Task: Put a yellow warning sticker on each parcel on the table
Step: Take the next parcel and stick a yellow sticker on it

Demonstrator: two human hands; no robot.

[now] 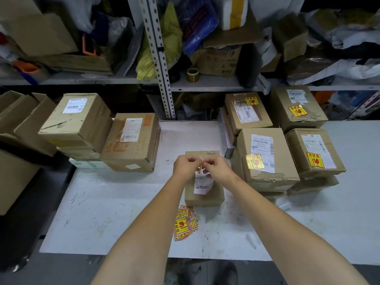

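At twelve o'clock from the sticker pile (186,225), left hand (184,166) and right hand (218,168) pinch one sticker (199,168), likely flimsy, by its edges

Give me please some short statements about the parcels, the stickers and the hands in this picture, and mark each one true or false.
1. The pile of yellow and red warning stickers lies on top of the small brown cardboard parcel. False: it lies on the white table, in front of that parcel.
2. The left hand and the right hand both pinch a small sticker above the small parcel. True.
3. The large brown cardboard box at the rear left bears a yellow sticker. False: only a white label shows on it.
4. The brown cardboard box at the front right bears a yellow warning sticker. True.
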